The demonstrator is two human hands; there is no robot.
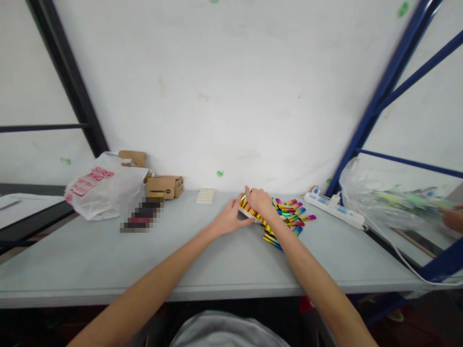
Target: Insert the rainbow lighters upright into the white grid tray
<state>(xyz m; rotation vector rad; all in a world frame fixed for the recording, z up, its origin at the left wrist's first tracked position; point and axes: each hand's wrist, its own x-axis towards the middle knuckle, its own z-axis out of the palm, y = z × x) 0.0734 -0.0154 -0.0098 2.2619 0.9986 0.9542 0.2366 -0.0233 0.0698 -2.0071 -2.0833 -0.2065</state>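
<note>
My left hand (231,218) grips the left end of a small white tray (249,212), thumb along its near side and fingers at the far side. Shiny gold tubes (253,210) stand in a row in that tray. Over its far part, my right hand (261,201) is closed with its fingertips down among the tubes; what it pinches is mostly hidden. Just right of the tray lies a loose pile of shiny multicoloured tubes (289,212), in gold, blue, pink and green, partly covered by my right forearm.
A white block with a grid pattern (205,195) lies near the wall. Farther left are a cardboard box (164,187), a white plastic bag (108,185) and a blurred-out item (142,215). To the right, a power strip (336,210) trails a white cable; beyond the blue frame (378,103) another person's hand (453,219) shows.
</note>
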